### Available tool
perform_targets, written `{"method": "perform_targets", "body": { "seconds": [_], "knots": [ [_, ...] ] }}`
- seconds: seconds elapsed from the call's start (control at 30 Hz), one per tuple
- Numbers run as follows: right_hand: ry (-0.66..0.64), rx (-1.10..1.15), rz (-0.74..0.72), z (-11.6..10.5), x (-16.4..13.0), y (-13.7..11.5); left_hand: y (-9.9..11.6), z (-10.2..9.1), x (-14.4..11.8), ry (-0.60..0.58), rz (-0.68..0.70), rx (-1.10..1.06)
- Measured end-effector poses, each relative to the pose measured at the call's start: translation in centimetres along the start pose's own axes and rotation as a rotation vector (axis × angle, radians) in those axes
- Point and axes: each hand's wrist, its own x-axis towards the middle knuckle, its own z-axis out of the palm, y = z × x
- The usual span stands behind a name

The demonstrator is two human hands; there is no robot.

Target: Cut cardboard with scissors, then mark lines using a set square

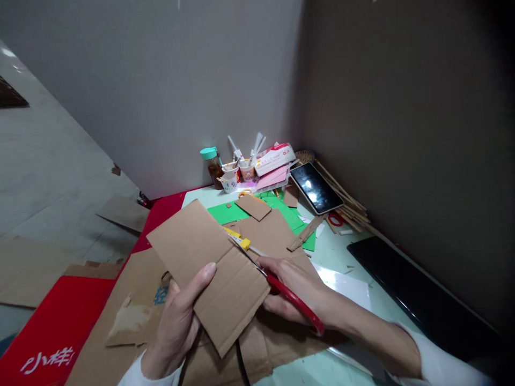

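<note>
Here your left hand holds a piece of corrugated cardboard up over the table, thumb lying flat on its upper face and the other fingers hidden beneath, clamped on the sheet from below. Your right hand grips a pair of red-handled scissors, fingers closed through and around the red loop; the blades meet the cardboard's right edge, roughly at its middle. Whether the blades are parted or closed there cannot be told.

Just behind the cardboard lies a yellow utility knife, partly hidden by the sheet, resting on more loose cardboard pieces and green paper. Farther back, against the wall, stand a teal-capped bottle, paper cups stuffed with small tools, and a red-and-white box. A dark tablet lies to the right of these, with a bundle of wooden sticks beside it. Under your wrists spreads a large brown cardboard sheet, and a red box with white lettering sits at the lower left.
</note>
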Motion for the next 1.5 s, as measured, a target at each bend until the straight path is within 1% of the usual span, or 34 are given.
{"method": "perform_targets", "body": {
  "seconds": [0.13, 0.3, 0.43, 0.57, 0.7, 0.87, 0.97, 1.03, 1.17, 1.23, 1.33, 1.5],
  "knots": [
    [0.045, -0.033, 0.021, 1.2, 0.3, 0.9, 0.1, 0.0, -0.1, 0.008, -0.009, -0.001],
    [0.096, -0.037, 0.008, 2.3, 0.4, 1.5, 0.1, 0.2, 0.0, 0.025, 0.012, -0.008],
    [0.123, -0.026, 0.025, 2.6, 0.4, 1.2, -0.1, 0.2, 0.2, 0.021, 0.008, -0.012],
    [0.133, -0.013, 0.043, 2.2, 0.3, 0.8, -0.2, -0.1, 0.3, -0.009, -0.001, -0.020],
    [0.105, 0.032, 0.041, 1.9, 0.5, 1.0, -0.1, -0.5, 0.4, -0.051, -0.030, -0.027],
    [0.060, 0.125, 0.054, 1.8, 0.8, 1.7, 0.4, -0.8, 0.6, -0.137, -0.130, -0.021],
    [0.035, 0.216, 0.044, 1.4, 0.8, 1.9, 0.7, -0.8, 0.7, -0.163, -0.179, -0.020],
    [-0.022, 0.309, 0.022, 0.9, 0.7, 1.7, 0.7, -0.8, 0.8, -0.165, -0.204, -0.020],
    [-0.228, 0.467, -0.036, -0.4, 0.4, 0.8, 0.5, -0.9, 0.7, -0.157, -0.213, -0.026],
    [-0.276, 0.493, -0.062, -0.7, 0.3, 0.5, 0.4, -1.0, 0.6, -0.147, -0.210, -0.029],
    [-0.242, 0.469, -0.095, -0.5, 0.3, 0.5, 0.3, -1.1, 0.2, -0.121, -0.231, -0.026],
    [-0.119, 0.344, -0.122, 0.0, 0.2, 1.1, 0.2, -0.6, -1.2, -0.083, -0.287, -0.004]
  ]
}}
